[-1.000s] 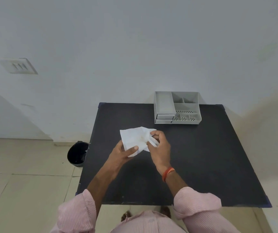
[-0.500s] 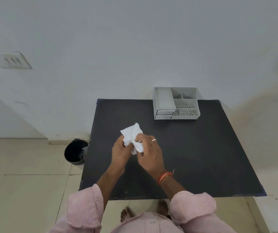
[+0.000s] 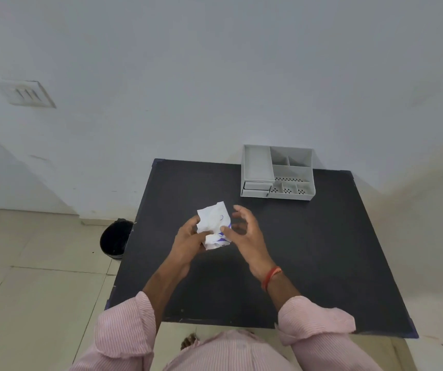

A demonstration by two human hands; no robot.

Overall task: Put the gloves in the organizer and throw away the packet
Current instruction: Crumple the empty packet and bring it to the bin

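Observation:
A crumpled white packet (image 3: 213,223) with purple print is held above the middle of the black table (image 3: 308,250). My left hand (image 3: 189,239) grips its lower left side. My right hand (image 3: 244,231) is just to the packet's right with fingers spread and curled; its thumb touches the packet's edge. The grey organizer (image 3: 277,172), with several compartments that look empty and small drawers at the front left, stands at the table's far edge near the wall. I cannot tell whether gloves are inside the packet.
A black waste bin (image 3: 116,238) stands on the tiled floor beside the table's left edge. A white wall rises right behind the table, with a switch plate (image 3: 27,93) at upper left. My pink sleeves are at the bottom.
My right hand has let go of the packet and opened beside it. The packet is now more folded and crumpled, held by my left hand alone.

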